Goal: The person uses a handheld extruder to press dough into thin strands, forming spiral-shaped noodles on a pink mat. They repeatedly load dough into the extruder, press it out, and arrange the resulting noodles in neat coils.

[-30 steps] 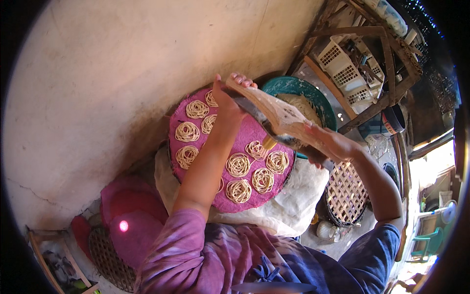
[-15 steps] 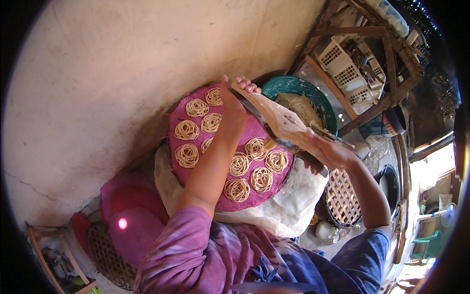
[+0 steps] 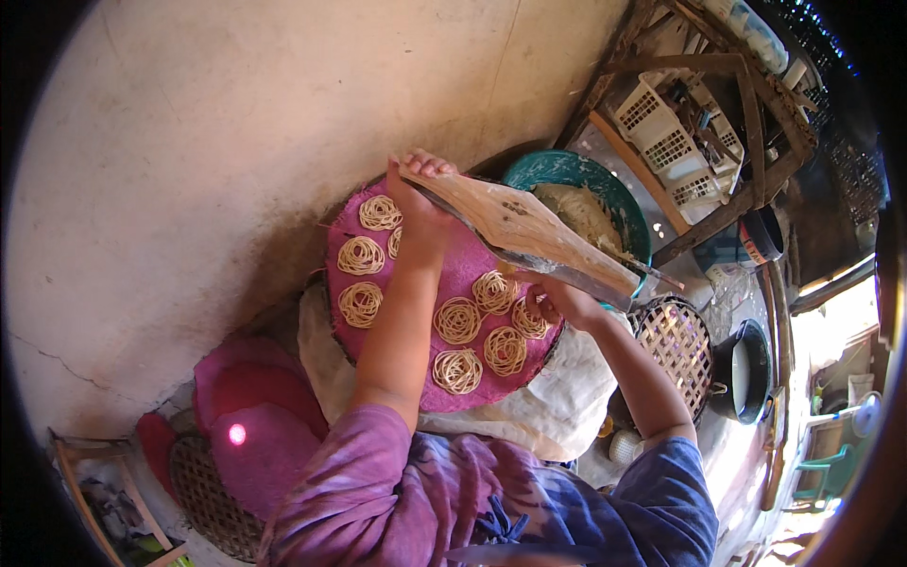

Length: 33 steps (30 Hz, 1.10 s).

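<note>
My left hand (image 3: pixel 422 180) is closed around the upper left end of a long wooden hand press (image 3: pixel 524 227), which slants down to the right. Beneath its lower half, my right hand (image 3: pixel 564 304) has its fingers curled together by the press's yellowish nozzle (image 3: pixel 508 272); whatever they pinch is hidden. Below lies a round tray covered in pink cloth (image 3: pixel 463 260), carrying several coiled noodle nests (image 3: pixel 504 351). My left forearm and the press cover part of the tray.
Behind the press, a teal basin (image 3: pixel 539 165) contains pale dough (image 3: pixel 581 210). A woven basket (image 3: pixel 673 352) and a dark bucket (image 3: pixel 751 370) stand at right. White cloth (image 3: pixel 567 397) hangs under the tray. A wall (image 3: pixel 236 142) rises at left; pink cloths (image 3: pixel 260 454) lie lower left.
My right hand has left the press's right end and moved in underneath it, near the nozzle. The press and my left hand have shifted left, over the upper noodle nests.
</note>
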Each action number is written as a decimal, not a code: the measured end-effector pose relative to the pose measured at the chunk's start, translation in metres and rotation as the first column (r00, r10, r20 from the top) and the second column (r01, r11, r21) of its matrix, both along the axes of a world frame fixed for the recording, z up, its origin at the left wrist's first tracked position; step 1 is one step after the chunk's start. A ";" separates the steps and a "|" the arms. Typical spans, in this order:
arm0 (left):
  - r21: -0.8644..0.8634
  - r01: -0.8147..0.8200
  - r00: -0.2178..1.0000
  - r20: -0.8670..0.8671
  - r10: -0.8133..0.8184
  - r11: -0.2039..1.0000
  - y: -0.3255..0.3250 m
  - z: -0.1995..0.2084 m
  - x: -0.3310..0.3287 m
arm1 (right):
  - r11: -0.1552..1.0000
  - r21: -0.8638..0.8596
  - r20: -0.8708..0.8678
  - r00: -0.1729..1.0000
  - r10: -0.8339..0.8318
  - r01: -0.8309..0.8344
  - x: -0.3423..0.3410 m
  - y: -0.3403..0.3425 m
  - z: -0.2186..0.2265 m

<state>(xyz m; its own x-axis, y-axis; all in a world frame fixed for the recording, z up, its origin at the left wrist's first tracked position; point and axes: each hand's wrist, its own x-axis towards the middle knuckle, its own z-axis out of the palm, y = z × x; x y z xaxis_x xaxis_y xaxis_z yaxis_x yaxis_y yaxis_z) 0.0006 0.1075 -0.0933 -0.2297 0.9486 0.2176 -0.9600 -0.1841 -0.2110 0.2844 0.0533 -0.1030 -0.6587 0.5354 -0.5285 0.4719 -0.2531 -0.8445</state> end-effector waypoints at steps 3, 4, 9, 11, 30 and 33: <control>0.073 0.083 0.996 -0.028 -0.082 0.994 -0.005 0.022 -0.019 | 0.995 0.059 0.052 0.996 -0.078 0.075 -0.017 -0.006 0.037; 0.118 0.118 0.993 -0.038 -0.114 0.986 -0.007 0.031 -0.026 | 0.992 0.063 0.049 0.992 -0.113 0.110 -0.023 -0.010 0.053; 0.159 0.052 0.943 -0.333 0.004 0.986 -0.012 0.056 -0.053 | 0.990 -0.119 -0.143 0.988 0.055 -0.073 -0.031 0.006 0.124; 0.116 -0.043 0.907 -0.412 0.088 0.992 -0.009 0.049 -0.055 | 0.987 -0.062 0.002 0.989 0.150 -0.150 -0.032 0.016 0.129; -0.150 -0.036 0.974 -0.227 0.002 0.988 -0.007 0.039 -0.063 | 0.944 0.319 0.288 0.958 -0.015 -0.081 -0.065 0.013 0.134; -0.207 -0.140 0.933 -0.355 0.059 0.968 -0.015 0.039 -0.067 | 0.901 0.413 0.151 0.986 0.076 -0.133 -0.064 0.003 0.126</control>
<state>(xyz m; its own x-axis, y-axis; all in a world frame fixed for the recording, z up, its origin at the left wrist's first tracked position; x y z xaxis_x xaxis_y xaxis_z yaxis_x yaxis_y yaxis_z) -0.0666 0.0928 -0.0544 -0.2750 0.9578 0.0838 -0.9398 -0.2861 0.1866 0.2201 0.0561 0.0228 -0.6652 0.6579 -0.3531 0.5870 0.1685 -0.7919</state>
